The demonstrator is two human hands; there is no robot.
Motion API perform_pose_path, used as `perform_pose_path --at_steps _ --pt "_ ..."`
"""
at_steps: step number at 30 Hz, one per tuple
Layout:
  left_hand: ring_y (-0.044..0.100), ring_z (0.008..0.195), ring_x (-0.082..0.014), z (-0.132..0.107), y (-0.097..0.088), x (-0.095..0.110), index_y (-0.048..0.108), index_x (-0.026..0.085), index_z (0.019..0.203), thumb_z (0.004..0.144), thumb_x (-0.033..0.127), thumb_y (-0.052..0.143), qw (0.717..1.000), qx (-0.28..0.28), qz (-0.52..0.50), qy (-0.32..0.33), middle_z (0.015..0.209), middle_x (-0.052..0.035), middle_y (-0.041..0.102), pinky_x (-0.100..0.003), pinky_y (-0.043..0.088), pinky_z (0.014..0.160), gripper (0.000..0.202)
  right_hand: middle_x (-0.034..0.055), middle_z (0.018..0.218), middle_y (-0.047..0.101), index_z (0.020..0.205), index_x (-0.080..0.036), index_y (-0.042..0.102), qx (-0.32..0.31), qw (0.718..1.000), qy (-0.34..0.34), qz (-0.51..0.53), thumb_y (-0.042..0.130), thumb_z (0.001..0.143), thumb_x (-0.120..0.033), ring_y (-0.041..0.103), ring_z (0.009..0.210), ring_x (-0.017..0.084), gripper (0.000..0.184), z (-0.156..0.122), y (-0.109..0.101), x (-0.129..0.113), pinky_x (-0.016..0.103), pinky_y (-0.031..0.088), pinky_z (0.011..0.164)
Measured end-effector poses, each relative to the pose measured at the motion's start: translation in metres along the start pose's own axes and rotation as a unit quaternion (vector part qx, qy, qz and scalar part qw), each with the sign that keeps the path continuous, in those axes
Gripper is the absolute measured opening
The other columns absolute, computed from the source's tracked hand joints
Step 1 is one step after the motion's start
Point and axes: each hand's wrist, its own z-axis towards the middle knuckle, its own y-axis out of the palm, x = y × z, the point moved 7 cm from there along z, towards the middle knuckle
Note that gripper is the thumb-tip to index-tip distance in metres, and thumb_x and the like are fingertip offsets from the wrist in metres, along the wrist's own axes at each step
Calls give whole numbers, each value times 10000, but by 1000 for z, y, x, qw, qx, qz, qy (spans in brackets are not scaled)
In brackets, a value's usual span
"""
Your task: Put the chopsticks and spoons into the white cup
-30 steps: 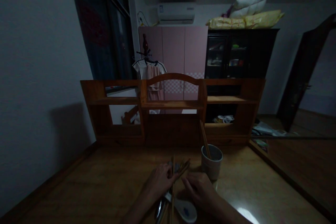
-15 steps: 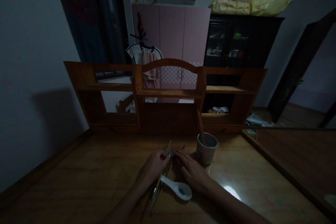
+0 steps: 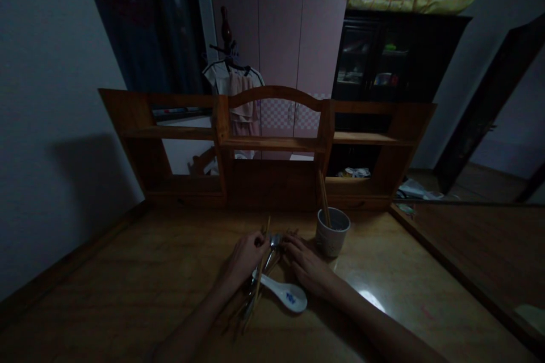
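On the wooden desk point(image 3: 140, 272) my left hand point(image 3: 244, 253) is closed round a bundle of wooden chopsticks point(image 3: 258, 281) and a metal spoon point(image 3: 272, 244) that slant down toward me. My right hand point(image 3: 307, 264) rests just right of the bundle, fingers curled at its upper end; what they grip is too dark to make out. A white ceramic spoon point(image 3: 284, 293) with a blue mark lies between my wrists. A white cup point(image 3: 332, 231) stands right of my right hand with a chopstick point(image 3: 323, 199) upright in it.
A wooden shelf unit point(image 3: 272, 144) runs along the back of the desk. A wall is close on the left. Behind stand a pink wardrobe point(image 3: 279, 51), a dark cabinet point(image 3: 383, 68) and hanging clothes point(image 3: 234, 93). The room is dim.
The camera has tilted down, so the desk shows more. Both hands have come together at the upper end of the chopstick bundle; the white spoon now lies in full view.
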Motion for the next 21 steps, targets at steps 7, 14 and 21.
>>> perform_pose_path --at_steps 7,14,21 --pt "523 583 -128 0 6 2 561 173 628 807 454 526 999 -14 18 26 611 14 568 -223 320 538 335 88 1388 448 1270 -214 484 30 999 27 21 422 857 -49 455 1256 203 448 0 1 9 361 385 1059" --pt "512 614 -124 -5 9 15 509 185 614 802 351 542 994 -25 64 89 637 20 558 -229 327 576 253 85 1244 534 1177 -205 519 63 997 37 30 429 829 -29 538 1120 199 400 -1 -3 10 341 437 978" --pt "527 675 -149 -9 8 24 531 192 628 773 301 571 988 -45 89 115 668 2 578 -246 353 627 186 90 1163 560 1138 -191 535 78 996 48 19 438 810 -22 553 1069 210 382 1 -6 10 337 446 947"
